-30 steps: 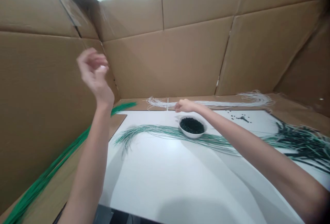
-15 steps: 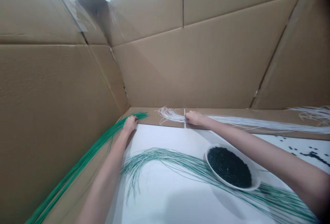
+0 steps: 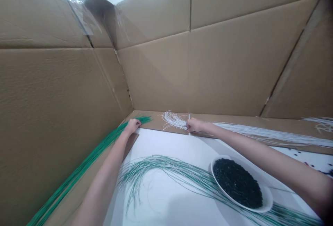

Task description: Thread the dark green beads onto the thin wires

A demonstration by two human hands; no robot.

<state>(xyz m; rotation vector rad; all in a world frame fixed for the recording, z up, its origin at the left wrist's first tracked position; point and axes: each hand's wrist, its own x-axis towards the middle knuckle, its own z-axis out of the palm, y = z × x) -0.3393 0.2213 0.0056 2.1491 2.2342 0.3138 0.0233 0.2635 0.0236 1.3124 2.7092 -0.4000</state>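
The left hand (image 3: 132,126), half closed, lies on the ends of long green wires (image 3: 88,156) beside a cardboard wall (image 3: 57,90). The right hand (image 3: 194,124), fingers drawn together, sits at the white wires (image 3: 249,131) on a cardboard ledge (image 3: 234,123). Whether either hand grips cannot be told.

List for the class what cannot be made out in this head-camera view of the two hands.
Head view:
Left hand: its fingers hide whether it grips the green wire strands.
Right hand: covers the lower end of the thin white stick, so any grip is unclear.
Dark pellets in the white bowl: too small to show their shape.
Dark bits at right: cut off by the frame edge.
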